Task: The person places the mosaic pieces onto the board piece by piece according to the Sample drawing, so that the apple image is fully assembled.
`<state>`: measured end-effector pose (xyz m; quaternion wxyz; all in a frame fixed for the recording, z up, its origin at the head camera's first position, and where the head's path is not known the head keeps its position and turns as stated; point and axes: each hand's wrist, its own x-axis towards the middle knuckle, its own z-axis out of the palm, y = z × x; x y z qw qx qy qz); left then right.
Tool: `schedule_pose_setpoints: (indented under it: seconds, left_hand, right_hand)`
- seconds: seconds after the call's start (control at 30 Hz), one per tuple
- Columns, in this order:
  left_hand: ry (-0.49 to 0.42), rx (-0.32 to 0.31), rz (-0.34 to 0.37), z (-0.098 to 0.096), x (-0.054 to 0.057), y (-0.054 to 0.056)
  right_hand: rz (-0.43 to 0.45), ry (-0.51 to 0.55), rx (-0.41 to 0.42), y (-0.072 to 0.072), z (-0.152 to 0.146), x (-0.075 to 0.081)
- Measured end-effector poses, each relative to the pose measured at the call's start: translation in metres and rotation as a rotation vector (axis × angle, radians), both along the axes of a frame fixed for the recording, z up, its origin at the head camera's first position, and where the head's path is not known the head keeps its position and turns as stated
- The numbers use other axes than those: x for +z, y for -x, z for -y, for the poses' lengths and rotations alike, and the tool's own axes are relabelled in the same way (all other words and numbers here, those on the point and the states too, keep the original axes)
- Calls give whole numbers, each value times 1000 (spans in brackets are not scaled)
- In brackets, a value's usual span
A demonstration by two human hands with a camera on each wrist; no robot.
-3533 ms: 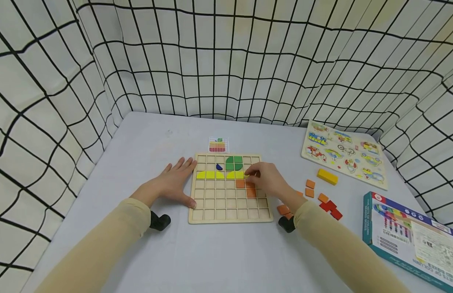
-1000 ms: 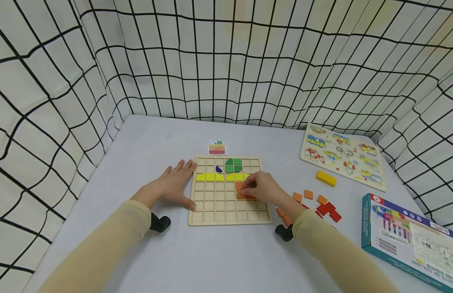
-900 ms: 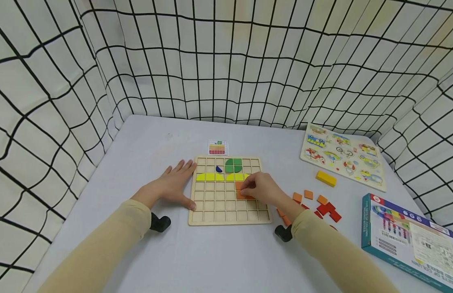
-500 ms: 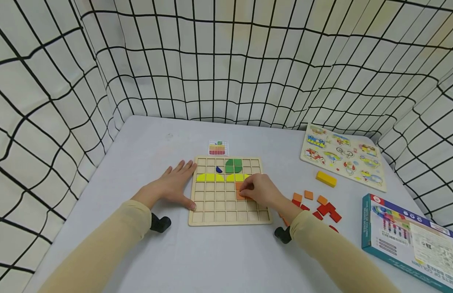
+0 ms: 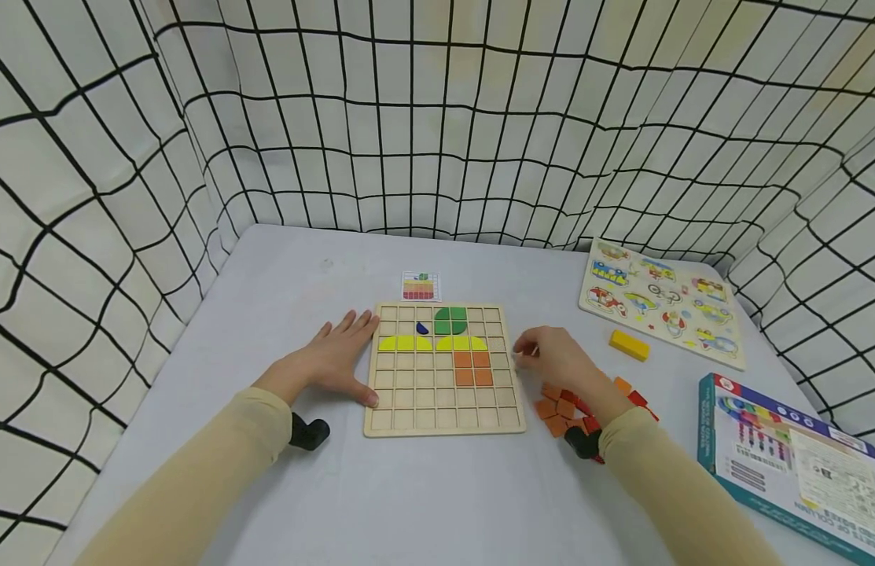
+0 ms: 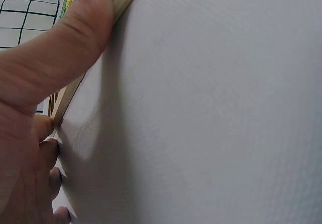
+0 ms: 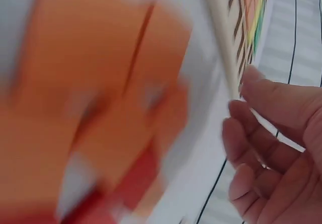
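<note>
A wooden grid board (image 5: 415, 399) lies mid-table, with yellow half-rounds (image 5: 406, 343), a green leaf shape (image 5: 451, 321), a small blue piece (image 5: 423, 328) and a two-by-two block of orange square tiles (image 5: 473, 369) set in its cells. My left hand (image 5: 336, 354) lies spread at the board's left edge, thumb and fingers touching the rim. Just off the right edge, my right hand (image 5: 559, 358) hovers with loosely bent fingers and nothing between them, as the right wrist view shows. Below that hand lies a pile of loose orange tiles (image 5: 556, 417) and red tiles, partly hidden by the wrist.
A small pattern card (image 5: 420, 286) lies behind the board. To the right are a yellow block (image 5: 630, 345), a vehicle picture puzzle board (image 5: 663, 303) and a flat cardboard box (image 5: 791, 460). Black netting (image 5: 451, 149) hangs round the table.
My right hand has let go of an orange tile in the grid and moved right, off the board. Two orange tiles at the lower cells now show in full. My left hand has stayed put.
</note>
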<state>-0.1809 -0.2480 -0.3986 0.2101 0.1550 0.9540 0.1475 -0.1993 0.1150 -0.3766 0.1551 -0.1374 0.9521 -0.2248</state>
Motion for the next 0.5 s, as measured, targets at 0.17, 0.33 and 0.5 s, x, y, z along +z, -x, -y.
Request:
schedule_pose_setpoints:
  seconds: [0.17,0.33,0.5]
  left_hand:
    - [3,-2,4,-1,2,0]
    - [6,1,2,-2,3,0]
    - [4,2,5,-2,5,-1]
  right_hand:
    - [82,-76,-59,-1,-43,2]
    - [143,-106,-80,-7,-66,5]
    - [141,-128,-85,-13,-68,5]
